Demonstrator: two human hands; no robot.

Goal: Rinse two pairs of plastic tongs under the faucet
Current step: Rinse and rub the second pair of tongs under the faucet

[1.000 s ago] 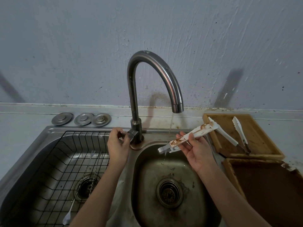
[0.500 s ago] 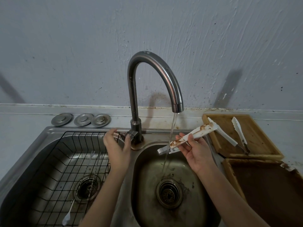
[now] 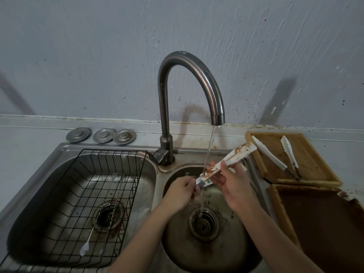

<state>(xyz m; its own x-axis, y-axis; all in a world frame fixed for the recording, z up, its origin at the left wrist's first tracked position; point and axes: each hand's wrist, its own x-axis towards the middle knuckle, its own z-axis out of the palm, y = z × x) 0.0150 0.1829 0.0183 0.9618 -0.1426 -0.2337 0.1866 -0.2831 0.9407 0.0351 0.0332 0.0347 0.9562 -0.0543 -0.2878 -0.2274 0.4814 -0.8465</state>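
Note:
Water runs from the curved steel faucet (image 3: 204, 83) into the right sink basin (image 3: 232, 251). A pair of white plastic tongs (image 3: 236, 156) smeared with brown sauce lies across the stream, tilted up to the right. My right hand (image 3: 234, 184) grips its middle from below. My left hand (image 3: 181, 191) pinches its lower left end, right under the water. A second pair of white tongs (image 3: 275, 156) lies spread open on the wooden tray (image 3: 315, 170) to the right.
The left sink basin (image 3: 39, 203) holds a black wire rack (image 3: 110, 194) with long metal spoons and forks. Three metal drain lids (image 3: 101, 135) sit on the counter behind it. A second, darker wooden tray (image 3: 323, 223) lies at the near right.
My left hand left the faucet handle and moved right onto the lower end of the dirty tongs. The water went from a trickle to a full stream, and the tongs now sit in it.

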